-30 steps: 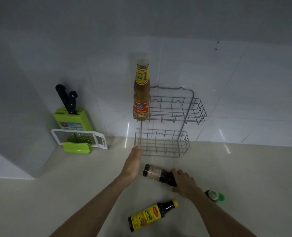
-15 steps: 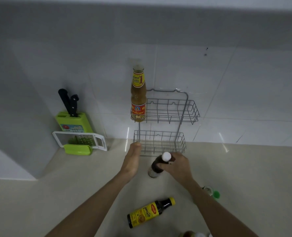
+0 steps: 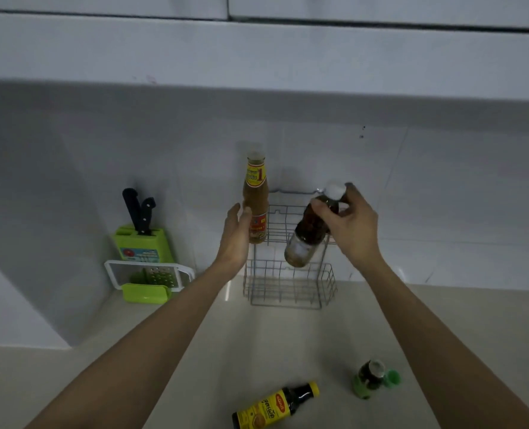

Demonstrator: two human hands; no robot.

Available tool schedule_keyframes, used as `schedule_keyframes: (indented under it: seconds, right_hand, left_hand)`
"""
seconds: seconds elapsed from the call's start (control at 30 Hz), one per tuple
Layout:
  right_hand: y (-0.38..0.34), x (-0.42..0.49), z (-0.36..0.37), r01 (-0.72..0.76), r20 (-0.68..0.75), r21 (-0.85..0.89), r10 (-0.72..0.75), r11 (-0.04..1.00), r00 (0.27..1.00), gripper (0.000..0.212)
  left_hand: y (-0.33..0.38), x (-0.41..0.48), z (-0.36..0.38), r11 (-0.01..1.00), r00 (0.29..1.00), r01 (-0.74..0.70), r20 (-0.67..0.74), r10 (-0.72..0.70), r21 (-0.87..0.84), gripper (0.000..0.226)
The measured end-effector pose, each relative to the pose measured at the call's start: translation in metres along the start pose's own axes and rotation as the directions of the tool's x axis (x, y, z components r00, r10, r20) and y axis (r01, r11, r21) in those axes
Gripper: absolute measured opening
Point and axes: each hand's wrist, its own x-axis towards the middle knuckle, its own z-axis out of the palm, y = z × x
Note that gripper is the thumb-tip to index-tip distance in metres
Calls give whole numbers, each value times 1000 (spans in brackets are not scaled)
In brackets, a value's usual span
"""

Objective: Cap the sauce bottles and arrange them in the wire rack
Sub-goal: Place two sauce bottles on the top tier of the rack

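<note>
A two-tier wire rack stands against the tiled wall. A tall orange-brown sauce bottle stands upright at the left end of its upper tier. My right hand grips a dark bottle with a white cap by the neck and holds it tilted in front of the upper tier. My left hand is open beside the tall bottle, fingers touching or nearly touching its side. On the counter lie a yellow-capped dark bottle and a small green bottle with its green cap beside it.
A green knife block with black-handled knives stands at the left, a white-framed grater leaning in front of it. A white wall panel juts out on the far left. An overhead cabinet edge runs across the top.
My right hand has lifted the white-capped dark bottle from the counter up to the upper tier. My left hand has risen from the lower tier to the tall bottle's side.
</note>
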Motion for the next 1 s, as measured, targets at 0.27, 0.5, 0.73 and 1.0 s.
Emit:
schedule_keyframes:
  seconds: [0.27,0.5,0.73,1.0]
  right_hand:
    - [-24,56,34,81,-121,-78,-90,994,989,37]
    - [-3,68,64,99,21,-219,-97,971,995,46]
    - [8,63,78,62,114,-286,-30,956,993,47]
    - [58,47,61,-200,644,-176,267,964,717,61]
  left_hand:
    - [17,33,-3,999,999,8,42,-6,-46,62]
    - [4,39,3,996,995,30,95,-21,-87,51]
    - [0,37,0,998,995,26,93,-22,-49,49]
    - [-5,33,-2,1000,992,25,122,-27,13,47]
